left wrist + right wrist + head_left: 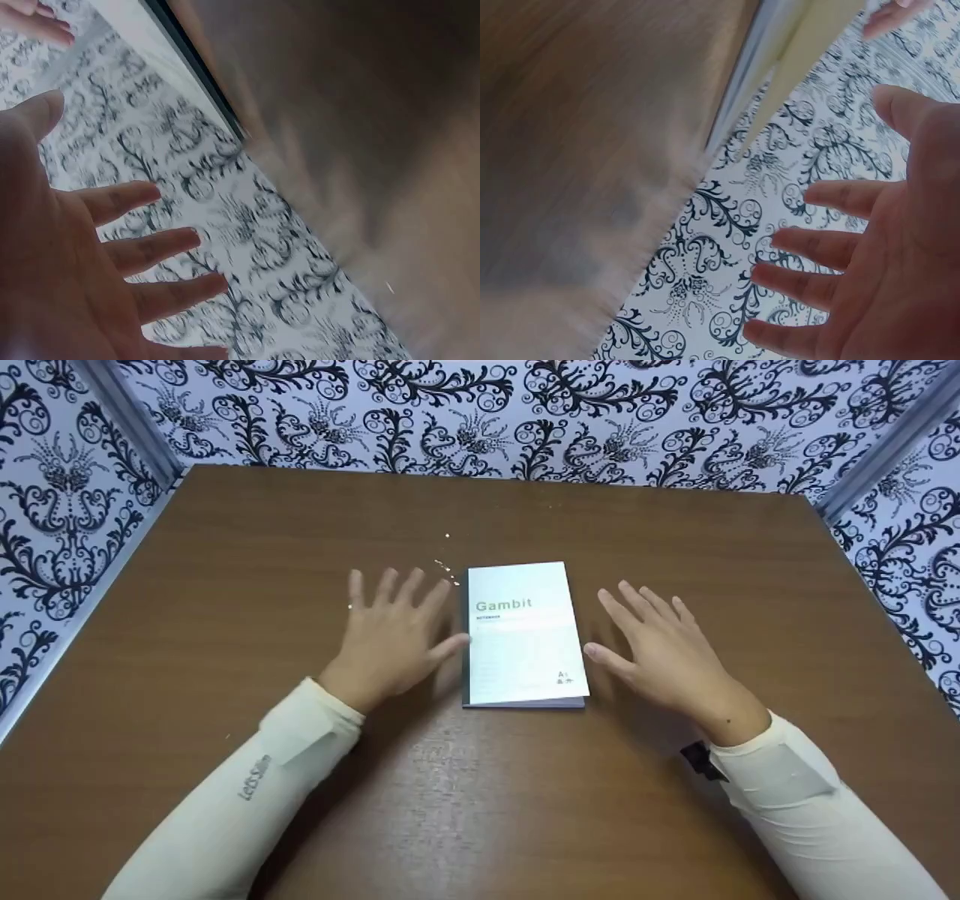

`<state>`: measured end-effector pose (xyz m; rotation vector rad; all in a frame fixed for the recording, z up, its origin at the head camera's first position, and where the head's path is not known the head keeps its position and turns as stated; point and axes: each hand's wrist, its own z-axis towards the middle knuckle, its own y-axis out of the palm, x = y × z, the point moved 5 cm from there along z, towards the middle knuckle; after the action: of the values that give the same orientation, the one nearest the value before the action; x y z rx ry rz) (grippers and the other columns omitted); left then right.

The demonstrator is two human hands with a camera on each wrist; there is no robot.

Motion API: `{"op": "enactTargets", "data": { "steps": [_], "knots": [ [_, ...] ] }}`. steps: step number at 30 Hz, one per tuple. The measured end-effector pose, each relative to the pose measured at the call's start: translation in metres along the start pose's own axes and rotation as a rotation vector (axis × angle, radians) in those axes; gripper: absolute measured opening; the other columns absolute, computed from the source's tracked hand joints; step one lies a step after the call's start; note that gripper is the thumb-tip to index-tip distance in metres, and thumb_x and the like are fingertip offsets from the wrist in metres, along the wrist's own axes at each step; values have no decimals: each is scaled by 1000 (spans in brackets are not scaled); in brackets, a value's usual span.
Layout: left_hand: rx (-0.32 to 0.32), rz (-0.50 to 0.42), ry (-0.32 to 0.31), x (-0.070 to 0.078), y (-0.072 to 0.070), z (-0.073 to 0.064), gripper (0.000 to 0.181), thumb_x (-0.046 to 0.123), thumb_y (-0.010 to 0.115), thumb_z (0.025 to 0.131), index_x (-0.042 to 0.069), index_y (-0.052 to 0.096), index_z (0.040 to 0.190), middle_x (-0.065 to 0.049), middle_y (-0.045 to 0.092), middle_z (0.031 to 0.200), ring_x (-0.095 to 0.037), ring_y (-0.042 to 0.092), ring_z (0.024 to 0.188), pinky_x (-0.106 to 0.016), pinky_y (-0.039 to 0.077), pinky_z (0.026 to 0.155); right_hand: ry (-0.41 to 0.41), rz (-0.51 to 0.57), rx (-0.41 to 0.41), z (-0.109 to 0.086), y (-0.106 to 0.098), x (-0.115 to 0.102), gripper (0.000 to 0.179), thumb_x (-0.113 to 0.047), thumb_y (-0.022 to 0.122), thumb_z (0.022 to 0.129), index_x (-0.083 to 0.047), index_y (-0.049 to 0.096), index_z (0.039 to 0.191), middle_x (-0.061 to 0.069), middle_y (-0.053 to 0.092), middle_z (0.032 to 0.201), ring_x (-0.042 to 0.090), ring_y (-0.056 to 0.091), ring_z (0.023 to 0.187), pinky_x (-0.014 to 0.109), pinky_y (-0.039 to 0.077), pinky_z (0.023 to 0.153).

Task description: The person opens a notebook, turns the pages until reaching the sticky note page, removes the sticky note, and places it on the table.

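Note:
A notebook (pixel 525 645) with a pale cover marked "Gambit" and a dark spine lies on the brown table (pixel 420 810). Its cover lifts slightly at the lower right corner. To its left is my left hand (pixel 394 637), fingers spread, the thumb close by the spine; whether it touches I cannot tell. My right hand (pixel 664 656) is off the notebook's right side, fingers spread and holding nothing. In the left wrist view the left palm (pixel 67 277) faces the camera with nothing in it. The right palm (pixel 885 277) likewise shows bare in the right wrist view.
Small pale scraps (pixel 446 570) lie on the table beyond the left hand, near the notebook's upper left corner. Patterned black-and-white walls (pixel 480 427) border the table at the back and both sides.

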<state>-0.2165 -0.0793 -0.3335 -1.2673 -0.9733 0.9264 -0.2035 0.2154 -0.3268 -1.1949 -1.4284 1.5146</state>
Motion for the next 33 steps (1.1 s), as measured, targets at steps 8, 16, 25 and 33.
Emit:
{"op": "enactTargets", "data": {
  "steps": [8,16,25,33],
  "knots": [
    [-68,-7,124,52,11,5,78,72,43,93,23,37,155,-13,41,156,-41,41,142,-64,32,111,-29,20,-42,-6,5,-1,76,-56,50,98,-12,31,157,18,28,163,43,26,150,64,13,120],
    [-164,67,188,82,21,6,84,73,45,91,22,31,157,-16,35,161,-50,40,140,-61,45,101,-90,23,-119,-13,16,-2,78,-59,52,97,-12,34,156,18,33,161,42,36,145,62,30,114],
    [-224,124,197,89,29,4,90,74,49,89,22,29,158,-18,33,161,-50,47,135,-56,51,93,-113,41,-200,-19,26,-7,93,-74,50,89,-10,37,155,18,34,161,41,37,145,63,35,110],
    [-254,111,206,91,30,5,85,70,50,91,19,32,157,-18,38,158,-50,46,136,-58,50,97,-149,51,-215,-20,33,-7,92,-65,63,86,-8,38,153,18,35,160,42,37,145,64,36,108]
  ]
}}
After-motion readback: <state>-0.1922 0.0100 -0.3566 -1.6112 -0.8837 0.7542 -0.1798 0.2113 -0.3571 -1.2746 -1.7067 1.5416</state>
